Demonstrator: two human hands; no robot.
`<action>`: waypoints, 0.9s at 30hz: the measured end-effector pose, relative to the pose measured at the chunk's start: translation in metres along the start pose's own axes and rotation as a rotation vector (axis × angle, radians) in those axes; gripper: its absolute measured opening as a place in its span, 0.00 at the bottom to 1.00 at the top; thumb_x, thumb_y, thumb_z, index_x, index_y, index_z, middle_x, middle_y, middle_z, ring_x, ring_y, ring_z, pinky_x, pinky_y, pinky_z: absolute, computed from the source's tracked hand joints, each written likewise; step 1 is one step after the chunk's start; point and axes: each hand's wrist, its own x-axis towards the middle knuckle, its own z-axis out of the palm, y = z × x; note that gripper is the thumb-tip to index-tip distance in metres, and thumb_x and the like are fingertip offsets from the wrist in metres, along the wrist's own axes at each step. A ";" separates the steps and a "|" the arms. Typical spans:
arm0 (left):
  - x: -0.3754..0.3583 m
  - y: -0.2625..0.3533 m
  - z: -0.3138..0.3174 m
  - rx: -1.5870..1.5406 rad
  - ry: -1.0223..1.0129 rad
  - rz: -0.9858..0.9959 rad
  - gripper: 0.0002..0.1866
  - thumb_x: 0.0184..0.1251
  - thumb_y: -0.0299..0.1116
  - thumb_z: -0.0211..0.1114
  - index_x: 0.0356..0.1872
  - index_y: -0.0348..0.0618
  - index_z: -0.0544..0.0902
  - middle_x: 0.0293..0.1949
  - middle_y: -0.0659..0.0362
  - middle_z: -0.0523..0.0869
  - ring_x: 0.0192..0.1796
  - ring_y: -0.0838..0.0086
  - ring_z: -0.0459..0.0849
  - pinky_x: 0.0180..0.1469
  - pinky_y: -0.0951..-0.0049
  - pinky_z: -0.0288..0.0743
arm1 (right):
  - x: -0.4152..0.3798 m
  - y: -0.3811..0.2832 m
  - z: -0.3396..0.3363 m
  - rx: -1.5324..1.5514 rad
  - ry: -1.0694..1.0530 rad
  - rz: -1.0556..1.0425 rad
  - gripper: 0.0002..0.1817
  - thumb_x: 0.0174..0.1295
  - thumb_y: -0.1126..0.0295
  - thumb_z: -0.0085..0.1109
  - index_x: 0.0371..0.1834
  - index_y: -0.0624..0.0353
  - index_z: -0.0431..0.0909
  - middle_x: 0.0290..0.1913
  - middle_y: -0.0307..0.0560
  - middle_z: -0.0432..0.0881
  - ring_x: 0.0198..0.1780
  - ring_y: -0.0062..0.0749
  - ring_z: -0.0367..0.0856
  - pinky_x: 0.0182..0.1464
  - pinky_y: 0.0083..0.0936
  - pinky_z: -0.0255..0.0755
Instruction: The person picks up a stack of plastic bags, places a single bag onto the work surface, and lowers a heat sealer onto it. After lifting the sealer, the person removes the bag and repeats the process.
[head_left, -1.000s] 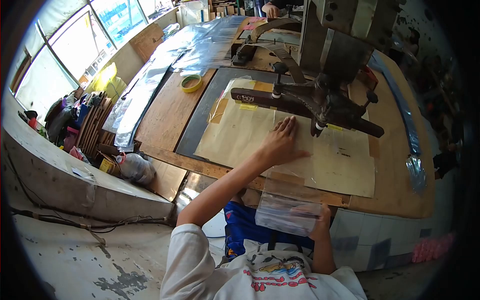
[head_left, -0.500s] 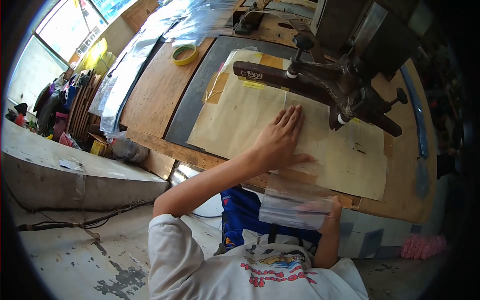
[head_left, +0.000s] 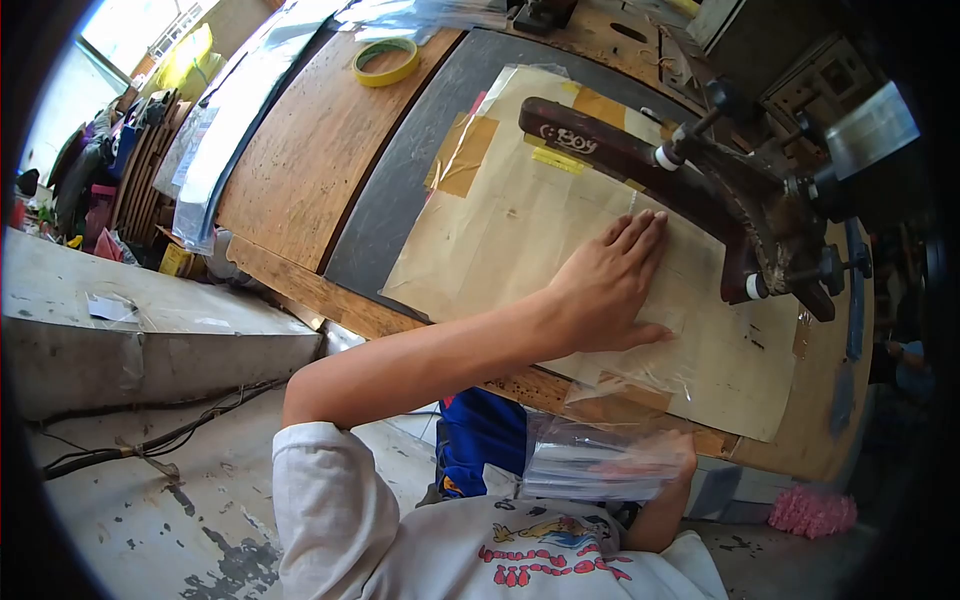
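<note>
Nearest me, by the wearer's pale shirt, the right hand grips a stack of clear plastic sheets, just off the near edge of the tan sheet. The fingers are partly visible through the plastic, somewhat blurred. A pink bundle sits low down, off to the right of the tan sheet.

The left hand lies palm down on the tan sheet, grasping nothing that I can see, fingers straight and close together, thumb spread towards the right. Some thin clear film shows by that thumb. Under the tan sheet is a dark grey board, showing along its left side, with bare wooden tabletop further left.

Beyond the fingertips, a dark bar with white lettering crosses above the tan sheet's far part. Past the sheet's far left corner, a yellow tape roll rests on the wood; long plastic strips lie left of that.
</note>
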 end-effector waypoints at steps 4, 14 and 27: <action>0.000 -0.002 0.003 -0.005 0.012 -0.023 0.53 0.65 0.65 0.58 0.68 0.15 0.61 0.72 0.31 0.61 0.77 0.47 0.60 0.79 0.58 0.51 | -0.007 0.004 0.000 -0.005 0.020 0.026 0.37 0.72 0.48 0.36 0.46 0.78 0.83 0.45 0.67 0.86 0.45 0.48 0.88 0.55 0.39 0.81; -0.004 0.014 -0.001 0.128 -0.054 0.036 0.46 0.67 0.62 0.58 0.64 0.19 0.70 0.69 0.35 0.70 0.74 0.49 0.66 0.78 0.57 0.54 | -0.043 0.029 0.015 0.061 0.072 0.023 0.39 0.73 0.47 0.32 0.45 0.78 0.83 0.45 0.71 0.86 0.45 0.52 0.87 0.55 0.41 0.81; 0.009 0.003 0.007 0.173 -0.034 0.009 0.48 0.71 0.65 0.52 0.68 0.19 0.64 0.71 0.35 0.67 0.75 0.50 0.65 0.78 0.58 0.55 | -0.005 -0.008 0.041 -0.772 0.212 -0.312 0.25 0.71 0.57 0.50 0.39 0.74 0.85 0.39 0.56 0.89 0.42 0.39 0.89 0.51 0.35 0.83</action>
